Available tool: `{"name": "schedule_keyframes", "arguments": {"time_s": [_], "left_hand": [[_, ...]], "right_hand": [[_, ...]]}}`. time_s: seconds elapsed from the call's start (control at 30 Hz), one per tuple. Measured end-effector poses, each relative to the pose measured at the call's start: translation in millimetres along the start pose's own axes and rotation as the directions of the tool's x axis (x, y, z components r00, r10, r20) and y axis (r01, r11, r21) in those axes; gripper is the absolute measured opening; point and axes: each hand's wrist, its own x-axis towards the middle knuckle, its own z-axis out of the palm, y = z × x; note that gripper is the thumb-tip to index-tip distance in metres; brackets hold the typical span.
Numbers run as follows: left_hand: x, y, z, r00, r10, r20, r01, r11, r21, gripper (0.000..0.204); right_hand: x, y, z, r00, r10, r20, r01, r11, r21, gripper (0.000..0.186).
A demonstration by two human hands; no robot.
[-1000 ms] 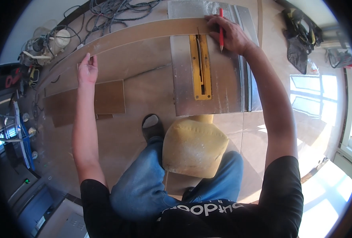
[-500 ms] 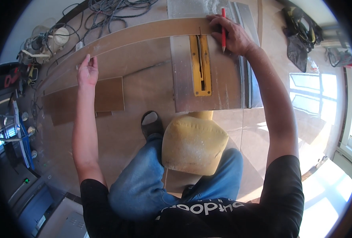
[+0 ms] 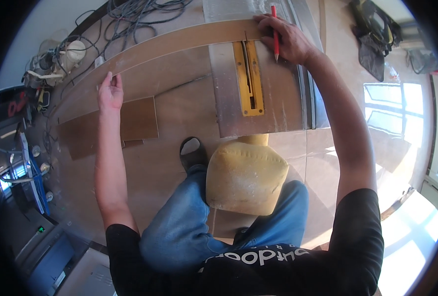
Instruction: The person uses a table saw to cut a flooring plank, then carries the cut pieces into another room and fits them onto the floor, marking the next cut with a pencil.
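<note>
A long, narrow brown board (image 3: 189, 36) lies across the metal top of a table saw (image 3: 282, 101) and runs far out to the left. My left hand (image 3: 110, 93), palm up, holds the board's near edge well left of the saw. Over the board's right end, my right hand (image 3: 289, 42) grips a red pencil (image 3: 276, 42), its tip pointing down toward me. The fingers of that hand also rest on the board. A short dark line marks the board just above the yellow slotted insert (image 3: 259, 98) of the saw.
A yellow padded seat (image 3: 246, 177) stands between my legs, close to the saw. Brown board offcuts (image 3: 139, 118) lie on the floor at left. Tangled dark cable (image 3: 130, 22) spreads behind the board. A dark bag (image 3: 372, 44) sits at far right.
The view has shifted slightly. Both hands keep their places on the board, and the pencil stays in my right hand with a slightly different tilt.
</note>
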Motion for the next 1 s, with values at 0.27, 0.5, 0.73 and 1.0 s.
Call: {"name": "schedule_keyframes", "arguments": {"time_s": [0.27, 0.5, 0.73, 1.0], "left_hand": [[0.3, -6.9, -0.2, 1.0, -0.016, -0.018, 0.016, 1.0, 0.014, 0.022], [-4.1, -2.2, -7.6, 0.998, -0.015, -0.063, 0.016, 1.0, 0.016, 0.023], [-19.0, -1.4, -5.9, 0.999, -0.023, -0.032, 0.024, 0.999, 0.03, 0.027], [-24.4, -2.3, -8.8, 0.998, 0.001, -0.058, 0.001, 1.0, 0.022, 0.024]], "right_hand": [[-4.9, 4.5, 0.2, 1.0, 0.023, 0.001, -0.023, 1.0, -0.001, 0.027], [-6.6, -3.6, 0.0, 1.0, 0.027, -0.012, -0.027, 1.0, -0.005, 0.025], [-11.9, -8.8, -0.1, 0.999, 0.051, 0.012, -0.051, 0.998, 0.031, 0.024], [-14.2, -13.2, -0.5, 0.999, 0.044, 0.022, -0.044, 0.999, 0.025, 0.024]]}}
